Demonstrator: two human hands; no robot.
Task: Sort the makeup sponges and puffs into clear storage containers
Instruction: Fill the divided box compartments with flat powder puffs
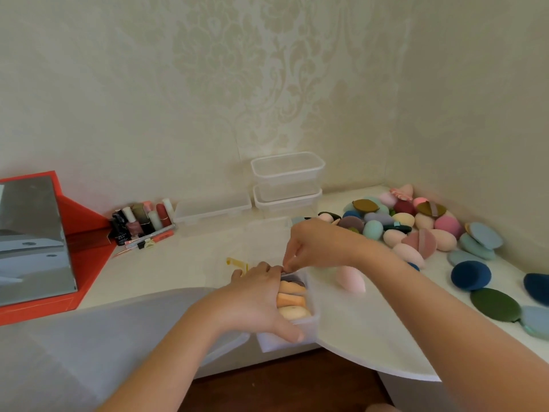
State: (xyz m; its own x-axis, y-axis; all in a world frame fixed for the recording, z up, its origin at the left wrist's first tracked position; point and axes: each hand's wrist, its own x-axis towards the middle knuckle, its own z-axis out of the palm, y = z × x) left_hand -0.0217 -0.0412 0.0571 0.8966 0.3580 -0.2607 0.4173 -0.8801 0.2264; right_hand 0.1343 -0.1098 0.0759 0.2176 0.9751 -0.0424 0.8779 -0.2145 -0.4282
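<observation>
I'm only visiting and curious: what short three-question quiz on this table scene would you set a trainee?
1. True or false: the small clear plastic container gripped by the left hand holds peach sponges.
2. The two stacked clear plastic boxes stand: A) on the floor B) against the back wall C) in a drawer.
3. Fill in: the heap of coloured sponges and puffs lies to the person's ____.
Key: 1 true; 2 B; 3 right.
</observation>
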